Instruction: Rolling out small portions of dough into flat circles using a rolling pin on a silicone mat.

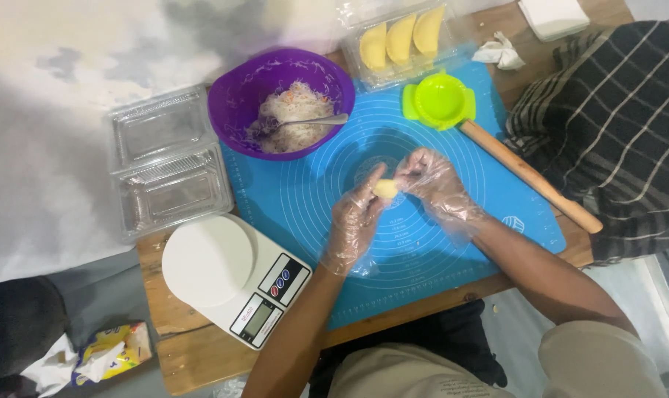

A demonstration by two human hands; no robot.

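Pale yellow and soft-looking, a small lump of dough (385, 189) is sitting between both hands at the middle of the round-marked blue silicone mat (312, 214), raised a little above it. The left hand (354, 225), in a thin clear plastic glove, is cupping the lump from 7 o'clock, while the gloved right hand (431, 184) is pinching it from 3 o'clock; both are grasping the dough.

Judging by how things lie, the work is partly done: three folded yellow half-moon pastries (401, 37) are already lying in the clear plastic tray (356, 63) at 12 o'clock, but this lump is not yet flattened or filled. The lime-green hinged plastic press (439, 101) at 1 o'clock is lying open and bare, with the wooden rolling pin (530, 177) running off toward 3 o'clock. The purple plastic bowl (235, 96) at 11 o'clock is holding plenty of white shredded filling (294, 121) and a metal spoon (316, 120). Two clear clamshell boxes (168, 162) at 9 o'clock hold nothing. A white digital kitchen scale (231, 276) is resting on the wooden counter (179, 346) at 8 o'clock.
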